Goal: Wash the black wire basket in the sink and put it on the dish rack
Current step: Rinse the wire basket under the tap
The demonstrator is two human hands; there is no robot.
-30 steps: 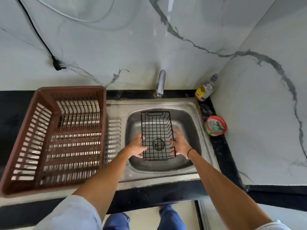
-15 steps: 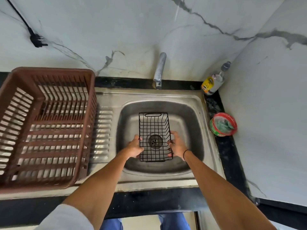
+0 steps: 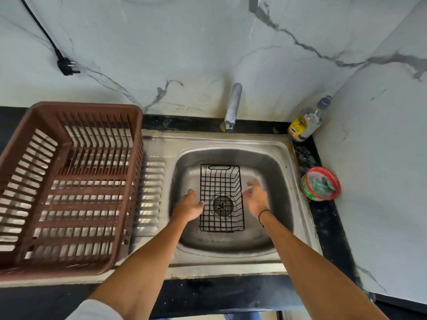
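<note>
The black wire basket [image 3: 221, 195] rests on the bottom of the steel sink [image 3: 272, 172], over the drain. My left hand [image 3: 188, 207] is at the basket's left rim, fingers curled against the wire; a grip cannot be made out. My right hand [image 3: 256, 197] hovers just right of the basket, fingers spread, not touching it. The brown plastic dish rack [image 3: 69, 181] stands on the draining board to the left and holds nothing.
A metal tap [image 3: 233, 107] juts from the wall over the sink's back edge; no water runs. A dish-soap bottle [image 3: 307, 122] and a red tub with a green scrubber [image 3: 321, 184] sit on the black counter at right. A black plug [image 3: 67, 65] hangs on the wall.
My right hand has let go of the basket and opened, drifting to the right. The basket now lies on the sink floor. My left hand stays at the left rim.
</note>
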